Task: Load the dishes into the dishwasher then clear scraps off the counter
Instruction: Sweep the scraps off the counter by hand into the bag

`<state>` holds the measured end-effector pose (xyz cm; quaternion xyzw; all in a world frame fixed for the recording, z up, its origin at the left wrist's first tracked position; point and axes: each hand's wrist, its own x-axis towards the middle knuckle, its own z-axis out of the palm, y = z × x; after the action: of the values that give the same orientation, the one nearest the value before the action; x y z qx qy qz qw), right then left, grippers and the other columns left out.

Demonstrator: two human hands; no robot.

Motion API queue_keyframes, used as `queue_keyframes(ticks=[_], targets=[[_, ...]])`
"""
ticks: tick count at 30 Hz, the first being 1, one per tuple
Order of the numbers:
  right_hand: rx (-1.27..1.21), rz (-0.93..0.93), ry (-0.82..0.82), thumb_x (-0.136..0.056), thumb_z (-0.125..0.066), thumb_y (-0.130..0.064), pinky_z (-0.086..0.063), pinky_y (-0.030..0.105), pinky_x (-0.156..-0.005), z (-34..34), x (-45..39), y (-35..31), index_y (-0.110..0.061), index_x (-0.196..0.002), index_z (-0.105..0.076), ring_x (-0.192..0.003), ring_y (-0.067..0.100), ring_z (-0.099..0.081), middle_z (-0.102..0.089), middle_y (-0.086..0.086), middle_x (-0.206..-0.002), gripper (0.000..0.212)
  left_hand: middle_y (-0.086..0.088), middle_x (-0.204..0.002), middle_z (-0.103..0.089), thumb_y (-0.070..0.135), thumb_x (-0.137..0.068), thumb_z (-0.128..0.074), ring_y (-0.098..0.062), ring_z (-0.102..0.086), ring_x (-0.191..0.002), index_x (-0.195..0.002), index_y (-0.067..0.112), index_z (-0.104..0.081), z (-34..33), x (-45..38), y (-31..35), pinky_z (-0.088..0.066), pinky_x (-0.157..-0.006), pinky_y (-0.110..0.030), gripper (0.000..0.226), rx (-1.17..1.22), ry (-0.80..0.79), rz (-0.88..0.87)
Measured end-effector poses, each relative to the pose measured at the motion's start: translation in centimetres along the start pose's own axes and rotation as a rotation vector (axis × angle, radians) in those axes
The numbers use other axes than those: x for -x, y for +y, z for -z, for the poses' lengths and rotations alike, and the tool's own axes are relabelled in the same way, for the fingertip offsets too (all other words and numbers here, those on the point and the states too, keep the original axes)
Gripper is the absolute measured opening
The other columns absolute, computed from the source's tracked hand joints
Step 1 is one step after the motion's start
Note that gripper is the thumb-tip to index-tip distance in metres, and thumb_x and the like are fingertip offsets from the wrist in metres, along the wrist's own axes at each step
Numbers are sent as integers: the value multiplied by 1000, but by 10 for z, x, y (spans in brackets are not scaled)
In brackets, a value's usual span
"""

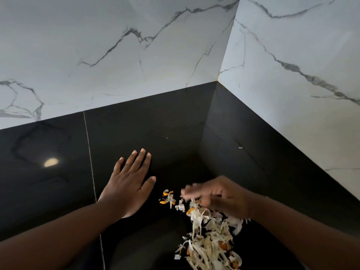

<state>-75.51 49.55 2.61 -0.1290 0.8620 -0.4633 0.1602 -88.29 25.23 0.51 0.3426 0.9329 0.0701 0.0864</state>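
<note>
A heap of vegetable scraps [210,240], pale shreds with orange bits, lies on the glossy black counter [155,133] at the lower right. A few loose scraps [169,198] sit apart to its upper left. My left hand [128,184] lies flat on the counter with straight fingers, left of the scraps and not touching them. My right hand [218,195] is motion-blurred, fingers extended leftward, its edge against the top of the heap. Neither hand holds anything.
White marble-veined walls [136,45] meet in a corner at the back right, closing the counter on two sides. A pale seam [91,168] runs down the counter left of my left hand. Two tiny crumbs [240,147] lie farther back.
</note>
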Motion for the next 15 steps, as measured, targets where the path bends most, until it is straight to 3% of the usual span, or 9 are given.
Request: queue_keyframes(ticks=[3,5,8,11,15], targets=[[75,-98,429,-77,-29,-86,-23,27,-116,44,6,28,-24,-130,-54,-139,9,-36,-52,-4,-139,86,9,-155,24,63,-74,12,-7,27,-141,-149,27,15,0,-2,0,10,-119,-36,83,-15,0,2],[294,-342,608,-68,-22,-94,-16,33,-119,81,16,53,-23,-141,-45,-146,13,-21,-40,-3,-150,104,9,-155,22,64,-74,11,-7,26,-141,-149,28,14,0,-1,1,10,-119,-35,83,-11,3,0],[655,-591,444,-52,1,-101,1,31,-119,95,29,76,-16,-154,-11,-148,13,3,-4,1,-162,133,9,-156,22,65,-74,9,-7,25,-141,-150,28,14,-2,-1,1,11,-118,-35,84,-9,-3,1],[701,-444,283,-54,5,-100,4,29,-119,66,25,57,-13,-153,-1,-146,13,9,6,4,-161,132,9,-156,21,65,-74,9,-7,24,-142,-150,27,12,-1,-2,1,10,-118,-35,85,-8,5,-2],[691,-169,137,-64,-7,-96,5,29,-120,-3,37,15,-19,-153,1,-145,4,16,10,-5,-159,118,9,-156,20,66,-74,8,-7,23,-142,-151,28,11,-2,-4,-1,10,-119,-36,86,-20,1,-6]])
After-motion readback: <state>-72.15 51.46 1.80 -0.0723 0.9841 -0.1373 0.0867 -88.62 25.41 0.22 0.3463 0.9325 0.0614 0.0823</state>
